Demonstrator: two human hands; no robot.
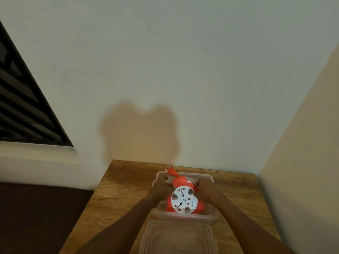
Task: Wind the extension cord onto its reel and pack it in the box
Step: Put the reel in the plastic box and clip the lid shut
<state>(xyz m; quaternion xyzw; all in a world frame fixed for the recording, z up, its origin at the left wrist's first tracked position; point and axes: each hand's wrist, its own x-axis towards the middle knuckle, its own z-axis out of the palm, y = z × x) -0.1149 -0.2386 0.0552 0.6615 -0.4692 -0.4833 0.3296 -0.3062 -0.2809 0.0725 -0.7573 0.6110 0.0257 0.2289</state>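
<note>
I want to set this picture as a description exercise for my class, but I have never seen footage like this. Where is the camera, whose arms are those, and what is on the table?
The single picture comes from a camera worn on a person's head, looking down at their own arms. On the wooden table stands a clear plastic box. Inside it sits an orange and white extension cord reel, its plug poking over the far rim. The left hand and right hand hold the reel's sides. The clear lid lies nearer the person.
</note>
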